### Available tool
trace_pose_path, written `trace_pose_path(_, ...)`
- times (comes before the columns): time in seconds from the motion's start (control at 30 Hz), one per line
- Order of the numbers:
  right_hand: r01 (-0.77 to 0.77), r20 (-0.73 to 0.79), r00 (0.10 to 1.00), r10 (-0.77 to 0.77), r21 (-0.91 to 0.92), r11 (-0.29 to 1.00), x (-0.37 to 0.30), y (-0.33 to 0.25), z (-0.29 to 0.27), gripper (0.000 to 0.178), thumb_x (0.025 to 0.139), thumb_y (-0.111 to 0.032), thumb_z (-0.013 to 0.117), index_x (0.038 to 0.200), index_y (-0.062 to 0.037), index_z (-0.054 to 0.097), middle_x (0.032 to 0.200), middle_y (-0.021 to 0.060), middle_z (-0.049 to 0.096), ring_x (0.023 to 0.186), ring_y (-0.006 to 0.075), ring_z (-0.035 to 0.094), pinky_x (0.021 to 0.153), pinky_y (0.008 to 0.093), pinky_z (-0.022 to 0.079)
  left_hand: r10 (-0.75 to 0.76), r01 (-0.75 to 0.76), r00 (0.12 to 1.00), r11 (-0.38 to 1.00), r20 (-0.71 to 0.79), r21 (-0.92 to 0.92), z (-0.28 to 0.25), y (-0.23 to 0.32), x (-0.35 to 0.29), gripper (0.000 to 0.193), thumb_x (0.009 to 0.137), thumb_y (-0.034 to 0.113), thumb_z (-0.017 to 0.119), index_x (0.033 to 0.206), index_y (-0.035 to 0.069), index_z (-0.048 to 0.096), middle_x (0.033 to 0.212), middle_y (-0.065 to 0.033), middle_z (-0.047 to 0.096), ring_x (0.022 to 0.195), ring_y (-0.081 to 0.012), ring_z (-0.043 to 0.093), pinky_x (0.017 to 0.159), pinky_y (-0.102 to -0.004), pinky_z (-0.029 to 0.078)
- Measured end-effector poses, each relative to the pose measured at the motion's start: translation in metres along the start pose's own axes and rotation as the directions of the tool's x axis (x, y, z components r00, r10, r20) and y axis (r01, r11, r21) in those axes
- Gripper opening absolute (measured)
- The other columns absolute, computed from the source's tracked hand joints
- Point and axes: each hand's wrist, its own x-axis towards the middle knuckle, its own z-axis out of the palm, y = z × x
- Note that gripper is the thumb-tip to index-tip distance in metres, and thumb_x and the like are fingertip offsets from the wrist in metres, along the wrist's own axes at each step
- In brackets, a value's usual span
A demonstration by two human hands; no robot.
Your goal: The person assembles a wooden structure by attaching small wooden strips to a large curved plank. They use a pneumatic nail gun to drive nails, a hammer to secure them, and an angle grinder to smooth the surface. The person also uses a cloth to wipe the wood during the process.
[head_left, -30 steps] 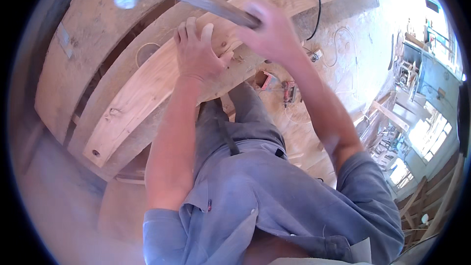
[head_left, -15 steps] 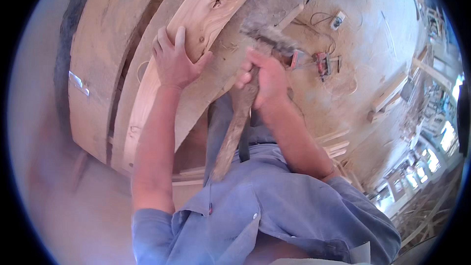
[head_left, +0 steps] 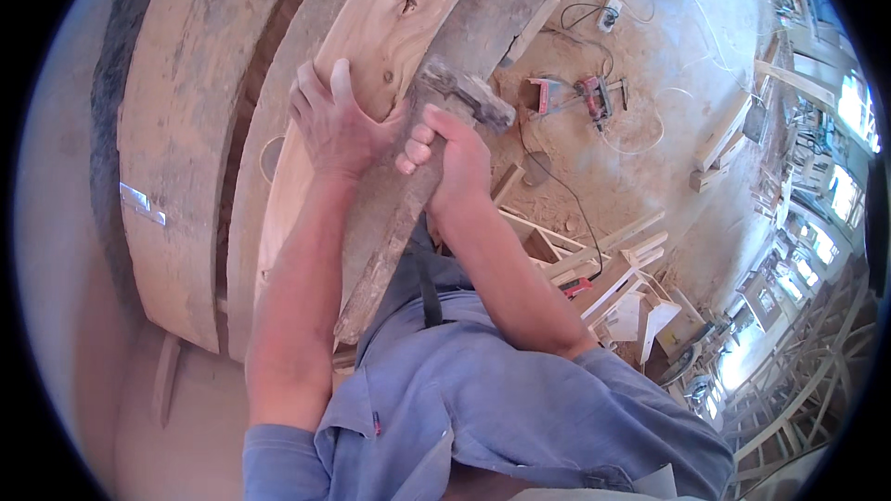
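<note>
A pale curved wooden board (head_left: 394,37) with dark knots lies on top of a wider, weathered plank. My left hand (head_left: 339,130) straddles the board, its fingers curled over the left edge and the thumb at the right edge. Just to the right, my right hand (head_left: 455,158) is wrapped around the wooden handle of a hammer (head_left: 385,250). The worn, heavy hammer head (head_left: 469,93) is above that fist, over the plank beside the board. The handle slants down and left toward my left forearm.
Broad weathered planks (head_left: 186,130) with a dark gap between them stand at the left. On the dusty floor lie a red power tool (head_left: 596,97), a white socket box (head_left: 610,14) and black cable. Wooden frames and offcuts (head_left: 640,269) are heaped on the right near my elbow.
My right hand has brought the hammer left and closer to my left hand; the blurred head is now sharp. The left hand stays on the board. The view has shifted slightly.
</note>
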Motion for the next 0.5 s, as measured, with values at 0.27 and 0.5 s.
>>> trace_pose_path(0.27,-0.001,0.009,1.0,0.002,-0.143,0.99,0.002,0.001,0.004,0.009,0.095,-0.014,0.061,0.091,-0.0082,0.055,0.069,0.0023,0.051,0.054,0.0166,0.049,0.051,0.0376,0.043,-0.012,0.013,1.0,0.999,0.008,-0.047,0.0,-0.005,0.006,0.087,0.064,0.05,0.086,0.131,0.007,0.051,0.137,-0.0254,0.039,0.123,-0.0467,0.04,0.105,-0.0551,0.035)
trace_pose_path(0.5,0.122,-0.043,0.992,-0.123,-0.023,0.992,-0.013,-0.016,-0.015,0.013,0.091,-0.014,0.065,0.094,-0.0078,0.055,0.07,0.0035,0.05,0.052,0.0179,0.051,0.051,0.0382,0.045,-0.033,0.033,0.999,0.999,0.019,-0.028,-0.002,-0.003,0.004,0.089,0.063,0.05,0.089,0.131,0.008,0.052,0.139,-0.0245,0.04,0.124,-0.0457,0.041,0.105,-0.0553,0.036)
